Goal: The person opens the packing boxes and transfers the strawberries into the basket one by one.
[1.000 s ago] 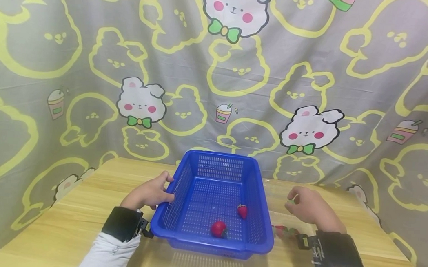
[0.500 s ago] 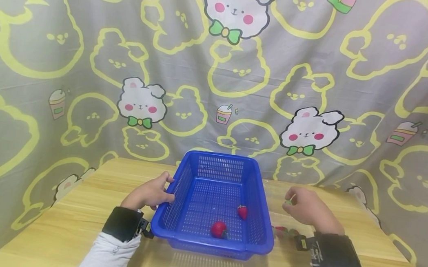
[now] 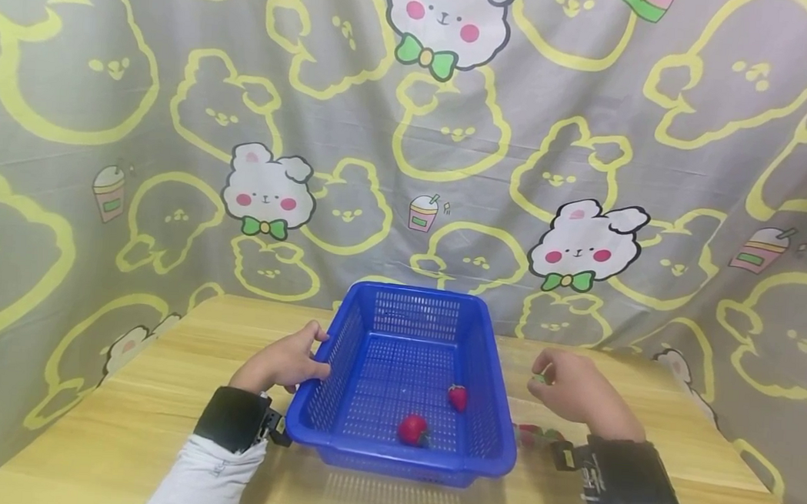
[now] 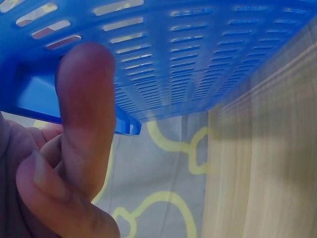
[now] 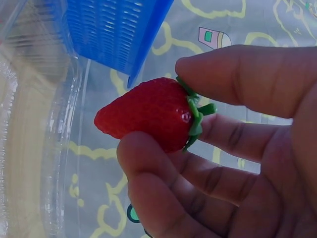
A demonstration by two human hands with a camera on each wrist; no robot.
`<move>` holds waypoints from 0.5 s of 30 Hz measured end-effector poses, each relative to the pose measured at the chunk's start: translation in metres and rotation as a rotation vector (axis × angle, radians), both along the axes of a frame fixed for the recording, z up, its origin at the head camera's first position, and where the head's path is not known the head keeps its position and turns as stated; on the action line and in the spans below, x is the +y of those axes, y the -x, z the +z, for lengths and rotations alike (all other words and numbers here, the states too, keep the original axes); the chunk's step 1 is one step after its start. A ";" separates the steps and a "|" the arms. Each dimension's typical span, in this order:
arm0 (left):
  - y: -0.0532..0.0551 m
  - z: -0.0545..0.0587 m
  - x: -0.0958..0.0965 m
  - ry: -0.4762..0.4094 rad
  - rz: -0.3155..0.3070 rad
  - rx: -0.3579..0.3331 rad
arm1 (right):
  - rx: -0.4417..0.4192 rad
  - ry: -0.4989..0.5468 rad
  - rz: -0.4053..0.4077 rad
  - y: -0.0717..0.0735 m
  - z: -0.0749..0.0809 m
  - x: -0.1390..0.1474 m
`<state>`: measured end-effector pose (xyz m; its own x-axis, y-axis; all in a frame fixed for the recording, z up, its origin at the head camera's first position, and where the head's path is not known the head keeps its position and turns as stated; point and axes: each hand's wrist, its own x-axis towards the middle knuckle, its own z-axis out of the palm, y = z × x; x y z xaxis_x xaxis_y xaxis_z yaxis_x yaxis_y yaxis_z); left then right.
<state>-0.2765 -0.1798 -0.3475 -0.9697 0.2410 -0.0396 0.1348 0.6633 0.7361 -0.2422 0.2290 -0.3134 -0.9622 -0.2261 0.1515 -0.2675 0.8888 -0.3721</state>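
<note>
A blue plastic basket (image 3: pixel 401 456) stands tilted slightly toward me, its front raised off the table. My left hand (image 3: pixel 287 362) grips its left rim, the thumb (image 4: pixel 88 99) against the slotted wall in the left wrist view. Inside lie two red strawberries, one (image 3: pixel 412 430) near the front and a smaller one (image 3: pixel 458 398) by the right wall. Right of the basket, my right hand (image 3: pixel 575 387) pinches another strawberry (image 5: pixel 143 116) between thumb and fingertips near its green leaves. In the head view that hand mostly hides the berry.
Beside the basket, under my right hand, is a clear plastic container (image 5: pixel 69 124). More strawberries (image 3: pixel 529 435) show low behind the basket's right side. The wooden table (image 3: pixel 159 399) ends at a patterned grey curtain (image 3: pixel 356 126) at the back and sides.
My right hand has drifted a little left, toward the basket, with the strawberry. The left hand and the basket have stayed in place.
</note>
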 end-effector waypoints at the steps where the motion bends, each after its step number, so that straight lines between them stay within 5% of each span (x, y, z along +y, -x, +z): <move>1: 0.000 0.000 0.000 0.000 0.000 0.000 | 0.007 0.003 0.004 0.000 0.000 -0.001; 15: 0.001 0.001 0.000 -0.014 -0.004 -0.011 | 0.043 0.006 0.028 0.001 -0.001 -0.007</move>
<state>-0.2770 -0.1800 -0.3467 -0.9683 0.2456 -0.0465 0.1297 0.6527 0.7464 -0.2430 0.2223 -0.3142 -0.9482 -0.2516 0.1938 -0.3077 0.8788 -0.3648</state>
